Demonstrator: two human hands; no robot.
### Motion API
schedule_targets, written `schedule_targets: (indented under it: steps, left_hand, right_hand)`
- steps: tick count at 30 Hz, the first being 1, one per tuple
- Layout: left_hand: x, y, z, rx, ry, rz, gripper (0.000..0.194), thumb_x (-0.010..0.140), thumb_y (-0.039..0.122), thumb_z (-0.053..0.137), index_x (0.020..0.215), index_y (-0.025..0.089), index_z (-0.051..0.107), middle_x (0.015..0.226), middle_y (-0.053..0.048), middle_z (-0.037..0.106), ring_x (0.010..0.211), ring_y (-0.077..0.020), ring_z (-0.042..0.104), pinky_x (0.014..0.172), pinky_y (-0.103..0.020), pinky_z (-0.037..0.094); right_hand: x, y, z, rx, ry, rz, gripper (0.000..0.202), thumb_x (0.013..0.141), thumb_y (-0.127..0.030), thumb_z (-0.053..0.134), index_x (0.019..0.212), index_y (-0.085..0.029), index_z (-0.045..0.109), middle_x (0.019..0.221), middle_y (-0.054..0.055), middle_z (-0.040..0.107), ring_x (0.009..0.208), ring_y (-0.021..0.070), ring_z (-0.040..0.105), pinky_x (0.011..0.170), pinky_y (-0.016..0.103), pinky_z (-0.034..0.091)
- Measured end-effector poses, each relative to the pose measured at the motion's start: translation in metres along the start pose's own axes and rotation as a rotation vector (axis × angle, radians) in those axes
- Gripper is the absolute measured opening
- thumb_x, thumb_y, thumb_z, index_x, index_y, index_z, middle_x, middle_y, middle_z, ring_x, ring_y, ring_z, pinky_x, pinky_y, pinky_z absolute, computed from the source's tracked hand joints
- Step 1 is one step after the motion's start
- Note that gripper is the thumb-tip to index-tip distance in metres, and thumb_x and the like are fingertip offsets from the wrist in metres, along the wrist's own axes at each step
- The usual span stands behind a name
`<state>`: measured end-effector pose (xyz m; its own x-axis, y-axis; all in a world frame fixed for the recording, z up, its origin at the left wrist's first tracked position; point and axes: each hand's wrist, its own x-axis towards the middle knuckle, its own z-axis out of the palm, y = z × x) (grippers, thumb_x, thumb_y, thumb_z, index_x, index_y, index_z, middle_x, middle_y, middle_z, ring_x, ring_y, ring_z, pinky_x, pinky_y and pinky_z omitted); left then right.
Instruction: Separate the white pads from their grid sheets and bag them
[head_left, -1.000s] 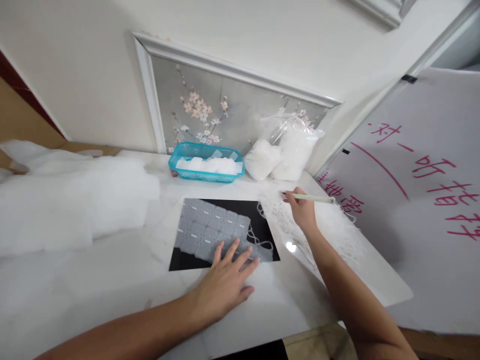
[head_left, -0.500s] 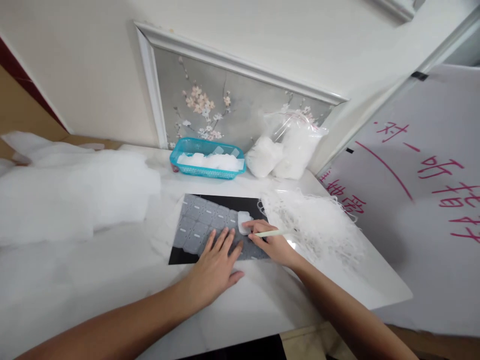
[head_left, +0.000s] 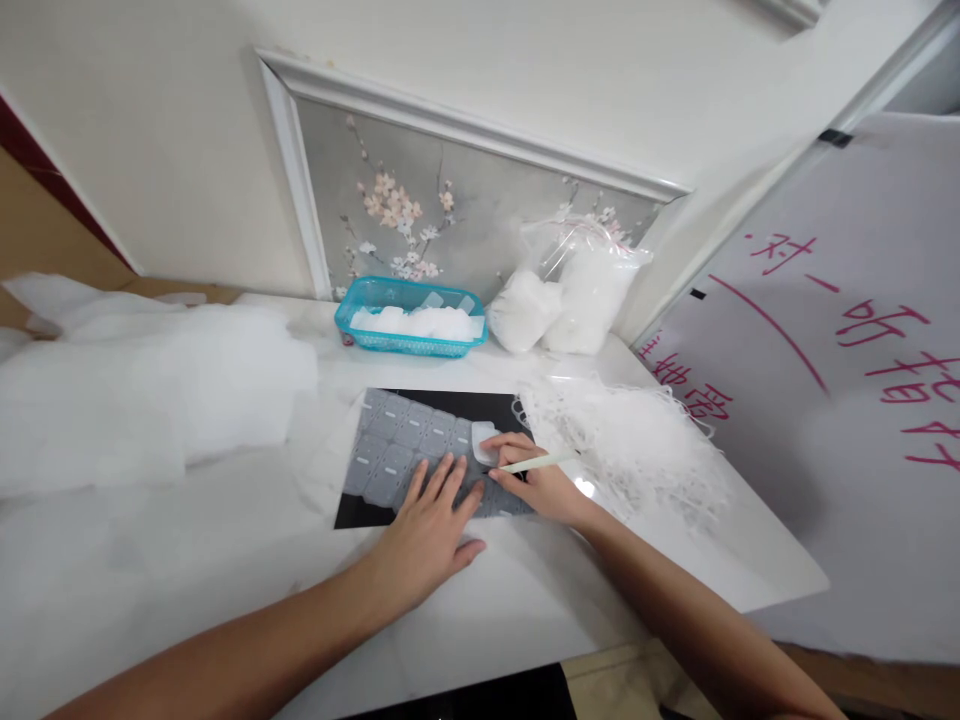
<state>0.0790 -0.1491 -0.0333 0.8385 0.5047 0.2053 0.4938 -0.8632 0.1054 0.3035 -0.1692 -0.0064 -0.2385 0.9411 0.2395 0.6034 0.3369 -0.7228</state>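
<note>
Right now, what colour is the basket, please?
The basket is turquoise blue, clearest in the head view.

My left hand (head_left: 420,535) lies palm down, fingers (head_left: 452,479) spread, thumb (head_left: 468,555) apart. My right hand (head_left: 553,488) is curled, fingers pinched; both forearms (head_left: 675,603) converge ahead.

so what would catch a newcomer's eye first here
Probably the bright blue basket of white pieces, at the back of the table. Next, the red writing on the white board at the right. Then the black sheet in front, with the left hand spread over its near edge and the right hand holding a pale stick.
</note>
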Motion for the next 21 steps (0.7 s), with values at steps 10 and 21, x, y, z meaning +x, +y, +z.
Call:
schedule_targets:
  steps: [10, 21]
  left_hand:
    - [-0.001, 0.000, 0.001, 0.035, 0.006, 0.010, 0.061, 0.088, 0.048, 0.058, 0.139, 0.018, 0.045, 0.149, -0.019, 0.034, 0.140, -0.0376, 0.025, 0.112, -0.058, 0.017]
    - [-0.001, 0.000, 0.005, -0.044, 0.013, -0.029, 0.062, 0.086, 0.043, 0.061, 0.141, 0.024, 0.043, 0.156, -0.019, 0.018, 0.142, -0.0426, 0.017, 0.109, -0.061, 0.021]
  right_hand:
    - [-0.001, -0.001, 0.000, -0.095, -0.001, -0.078, 0.027, 0.094, -0.026, 0.049, 0.069, -0.018, 0.042, 0.119, 0.006, 0.057, 0.109, 0.0203, 0.052, 0.093, 0.041, 0.044]
    - [-0.008, -0.004, 0.023, -0.415, -0.018, -0.240, 0.013, 0.094, -0.017, 0.044, 0.089, -0.018, 0.056, 0.123, 0.016, 0.059, 0.118, 0.0297, 0.051, 0.096, 0.048, 0.045]
